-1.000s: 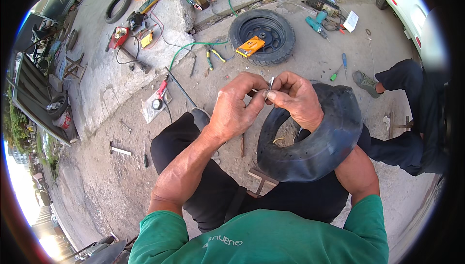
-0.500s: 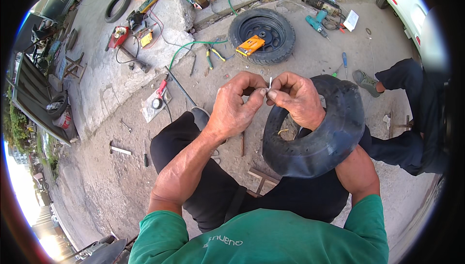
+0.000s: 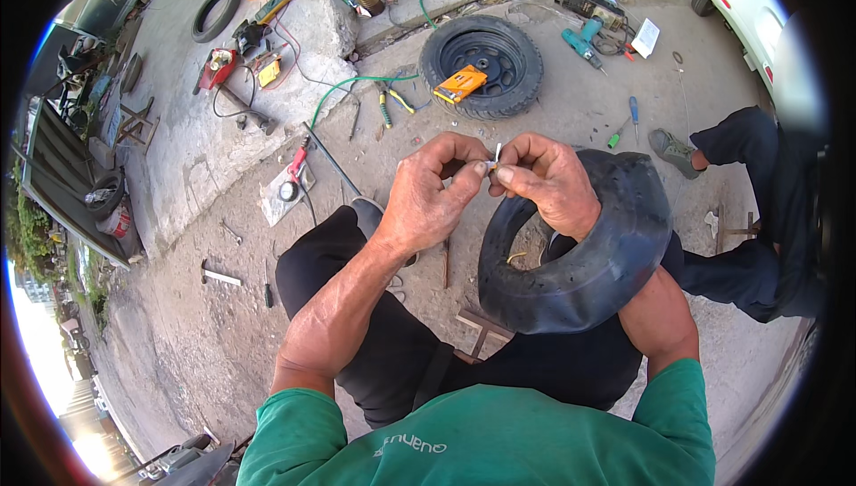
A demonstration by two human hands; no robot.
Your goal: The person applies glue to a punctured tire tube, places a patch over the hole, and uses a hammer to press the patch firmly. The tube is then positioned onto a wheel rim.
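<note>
Left hand: thumb and forefinger closed in a tight pinch, apparently on the small white piece, whose lower end the fingers hide.
Right hand: pinched shut on the small white piece too.
Piece: sticks up between both hands' fingertips.
Inner tube: black, looped around the right forearm.
Wheel: lies flat on the ground beyond the hands, an orange packet on it.

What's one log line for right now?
left hand, right hand: small thin white piece between their fingertips | black rubber ring-shaped tube: around right forearm | black tyred wheel: flat orange box on top
</note>
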